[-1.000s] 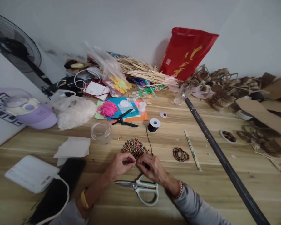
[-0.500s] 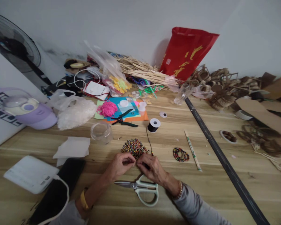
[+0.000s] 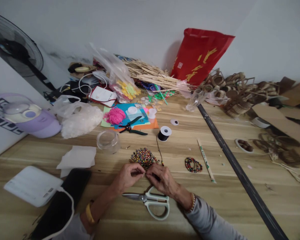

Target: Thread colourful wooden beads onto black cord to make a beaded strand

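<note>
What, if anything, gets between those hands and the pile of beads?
Nothing visible does. The pile of beads lies just beyond the left hand and right hand. The scissors lie on the near side, toward the person, and the black cord runs down on the pile's right.

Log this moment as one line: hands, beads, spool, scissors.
left hand: pinching, contents unclear; right hand: same, alongside; loose beads: heaped beyond hands; black cord spool: upright; scissors: lying unheld
</note>
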Tool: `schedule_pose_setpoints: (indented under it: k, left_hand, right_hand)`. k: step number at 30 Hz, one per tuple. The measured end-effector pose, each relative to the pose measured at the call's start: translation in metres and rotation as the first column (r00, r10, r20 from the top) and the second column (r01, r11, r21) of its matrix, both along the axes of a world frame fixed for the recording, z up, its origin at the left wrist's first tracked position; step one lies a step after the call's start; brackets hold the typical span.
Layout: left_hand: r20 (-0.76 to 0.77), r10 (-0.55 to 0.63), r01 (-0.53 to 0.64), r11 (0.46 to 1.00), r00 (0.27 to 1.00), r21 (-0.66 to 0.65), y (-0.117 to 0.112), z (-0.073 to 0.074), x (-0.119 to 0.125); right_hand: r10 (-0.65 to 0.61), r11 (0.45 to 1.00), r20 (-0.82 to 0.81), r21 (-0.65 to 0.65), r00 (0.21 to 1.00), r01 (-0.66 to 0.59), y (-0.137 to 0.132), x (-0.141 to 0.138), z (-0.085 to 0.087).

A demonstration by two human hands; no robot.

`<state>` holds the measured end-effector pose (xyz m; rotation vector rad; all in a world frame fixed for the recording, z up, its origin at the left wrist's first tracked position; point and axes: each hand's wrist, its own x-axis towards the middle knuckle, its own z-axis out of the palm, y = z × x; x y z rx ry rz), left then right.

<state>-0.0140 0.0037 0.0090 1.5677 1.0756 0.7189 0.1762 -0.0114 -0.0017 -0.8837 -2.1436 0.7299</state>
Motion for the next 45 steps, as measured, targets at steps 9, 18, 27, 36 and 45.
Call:
schedule_pose_setpoints:
  k: [9,18,27,36,45]
  left_hand:
    - [-0.006,-0.001,0.001,1.0,1.0,0.0,-0.001,0.0009,0.0003]
    - [-0.029,0.0,0.002,0.998,1.0,0.065,-0.0001,-0.0038,-0.0002]
    - [-0.059,-0.011,0.021,0.984,0.998,0.176,0.0008,-0.0031,-0.0018]
    - [-0.024,-0.022,0.027,0.972,0.999,0.233,0.0011,-0.0053,-0.0025]
    - [-0.034,0.0,0.007,0.984,0.999,0.18,-0.0002,-0.0037,-0.0008]
  right_hand:
    - [0.002,1.0,-0.001,0.002,1.0,-0.002,0.0009,0.0005,-0.0025]
    - [-0.001,1.0,-0.011,0.02,1.0,0.001,0.0006,-0.001,0.0032]
    - [-0.004,1.0,-0.024,0.021,1.0,0.005,0.0004,-0.0009,0.002]
    - [-0.003,1.0,-0.022,0.009,1.0,0.003,0.0006,-0.0008,-0.0011]
    - [-0.014,0.999,-0.034,0.042,0.999,0.016,0.0008,-0.002,0.0017]
